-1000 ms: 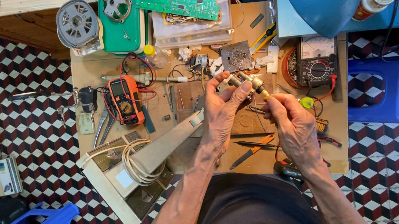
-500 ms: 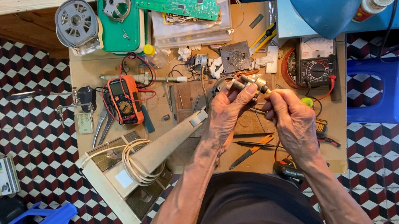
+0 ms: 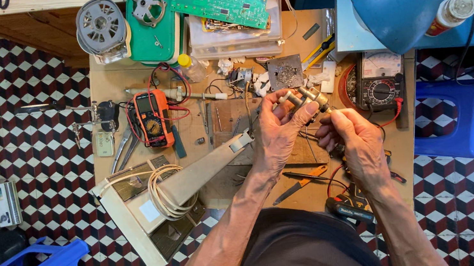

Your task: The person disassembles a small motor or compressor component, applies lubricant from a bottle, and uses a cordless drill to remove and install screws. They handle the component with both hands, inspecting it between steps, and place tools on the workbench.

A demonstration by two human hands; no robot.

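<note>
Head view: small metal part (image 3: 307, 96) pinched between left hand (image 3: 279, 132), right hand (image 3: 355, 141).

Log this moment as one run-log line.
left hand: holds small metal part | right hand: grips same part from below | under hands: cluttered workbench | nearby: orange multimeter

Left hand (image 3: 278, 129) and right hand (image 3: 352, 139) raised together, fingers curled, nearly touching.
</note>
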